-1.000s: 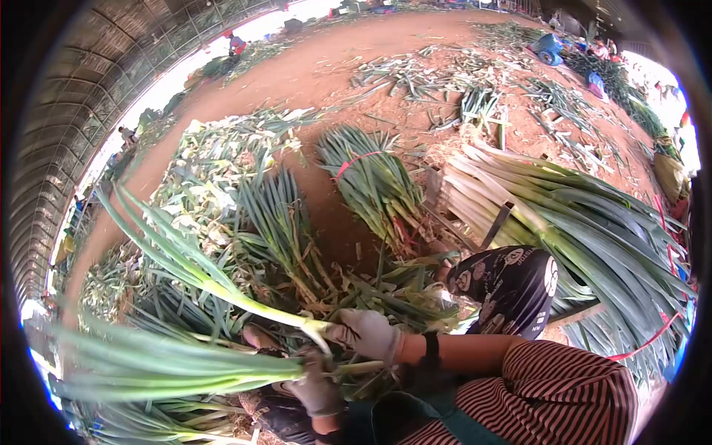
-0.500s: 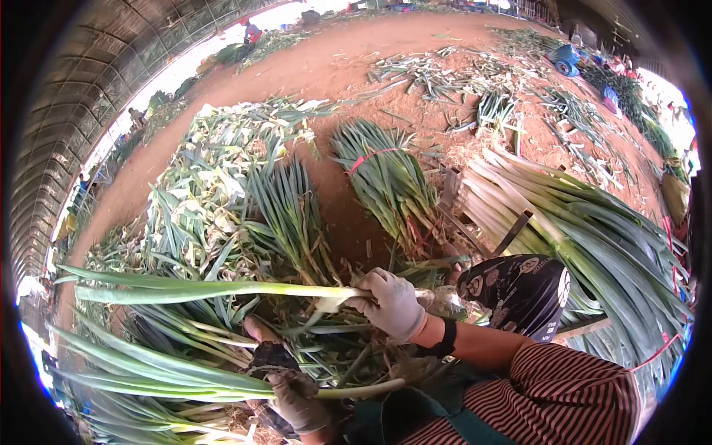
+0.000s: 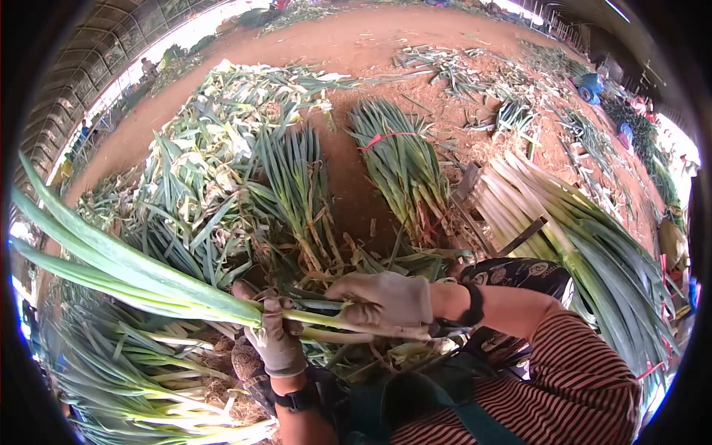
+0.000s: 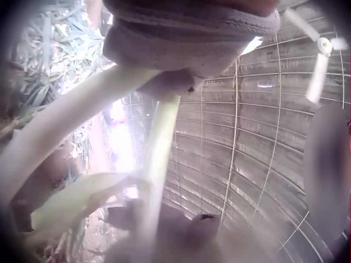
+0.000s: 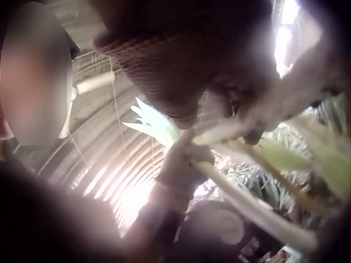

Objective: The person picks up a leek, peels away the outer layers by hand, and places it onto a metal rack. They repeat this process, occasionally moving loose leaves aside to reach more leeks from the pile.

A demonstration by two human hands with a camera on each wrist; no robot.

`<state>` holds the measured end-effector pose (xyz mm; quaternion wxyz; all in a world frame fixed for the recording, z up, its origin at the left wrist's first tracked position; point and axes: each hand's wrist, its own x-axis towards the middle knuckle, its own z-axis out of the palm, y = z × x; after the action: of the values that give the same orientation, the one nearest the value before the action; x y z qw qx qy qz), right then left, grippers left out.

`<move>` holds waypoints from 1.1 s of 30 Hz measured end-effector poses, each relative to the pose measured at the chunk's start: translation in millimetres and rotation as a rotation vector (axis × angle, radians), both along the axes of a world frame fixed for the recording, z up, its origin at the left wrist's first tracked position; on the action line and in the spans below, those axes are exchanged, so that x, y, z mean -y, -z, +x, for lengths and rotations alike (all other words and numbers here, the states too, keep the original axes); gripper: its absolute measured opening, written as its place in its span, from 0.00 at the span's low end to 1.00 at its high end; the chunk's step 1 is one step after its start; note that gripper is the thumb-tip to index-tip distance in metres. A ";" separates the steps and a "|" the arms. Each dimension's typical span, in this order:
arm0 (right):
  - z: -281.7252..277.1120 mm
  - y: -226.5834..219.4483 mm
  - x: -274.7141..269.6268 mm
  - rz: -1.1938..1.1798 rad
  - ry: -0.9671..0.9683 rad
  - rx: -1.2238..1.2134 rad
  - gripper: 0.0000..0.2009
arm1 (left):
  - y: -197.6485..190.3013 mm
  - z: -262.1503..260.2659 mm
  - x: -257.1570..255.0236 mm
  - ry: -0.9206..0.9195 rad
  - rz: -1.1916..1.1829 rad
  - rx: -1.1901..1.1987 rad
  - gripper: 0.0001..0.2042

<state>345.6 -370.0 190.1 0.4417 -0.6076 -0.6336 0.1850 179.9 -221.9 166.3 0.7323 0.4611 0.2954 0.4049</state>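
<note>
In the head view my gloved left hand grips several long green onions, their green leaves reaching out to the left. Pale stalks extend from its other side toward my gloved right hand. That hand's fingers curl round a stalk near the root end. Seen from the left wrist, two pale stalks come out below the glove, and a loose strip of leaf hangs beside them. In the right wrist view the right hand is dark and blurred, close to the left hand.
Untrimmed green onions with roots lie at lower left. Ahead are a heap of stripped leaves, a loose bunch and a bundle tied with red band. A large pile of white-stemmed onions lies right, beside a metal bar.
The onion held apart in the right hand now lies together with those in the left hand. The left hand has risen, and both hands have come close together.
</note>
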 end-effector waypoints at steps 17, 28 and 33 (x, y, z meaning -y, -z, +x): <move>44.4 -43.2 140.5 -0.259 -0.148 -0.431 0.17 | 46.8 -66.2 -71.0 -0.487 -0.145 0.007 0.08; 40.4 -80.9 206.8 0.306 0.573 -0.158 0.10 | 54.3 -66.3 -81.2 -0.561 -0.155 0.030 0.09; 11.1 -39.1 120.3 -0.567 0.013 0.482 0.17 | 57.9 -52.8 -61.3 -0.455 -0.153 0.032 0.05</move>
<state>356.7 -490.2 229.2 0.0953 -0.7359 -0.6392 0.2019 127.1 -160.6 108.4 0.6595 0.3194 0.4098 0.5432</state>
